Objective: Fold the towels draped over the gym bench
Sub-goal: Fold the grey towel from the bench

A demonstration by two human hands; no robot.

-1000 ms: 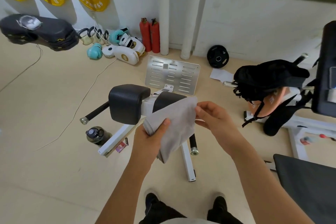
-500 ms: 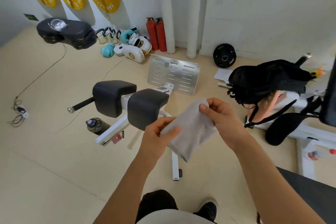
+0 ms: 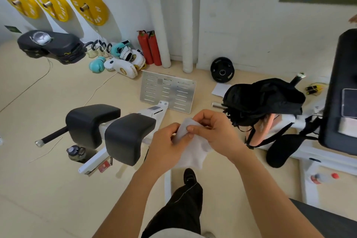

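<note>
Towel (image 3: 190, 152) is pinched in my left hand (image 3: 166, 145) and right hand (image 3: 214, 131), off the bench; I should match corners before creasing.

yellow plates (image 3: 48, 4): 3 | red extinguishers (image 3: 149, 48): 2 | black pads (image 3: 110, 127): 2 | towel (image 3: 190, 152): 1 | hands (image 3: 214, 131): 2

The towel (image 3: 190, 150) in my fingers is plain pale grey-white. Left of centre in the frame, two pads (image 3: 110, 130) are black on a white frame (image 3: 94, 161). Upper left, three weight plates (image 3: 58, 0) are yellow with white lettering. At upper centre stand two red cylinders (image 3: 149, 48), with teal boxing gloves (image 3: 96, 64) to their left. The floor (image 3: 38, 189) is beige.
</note>
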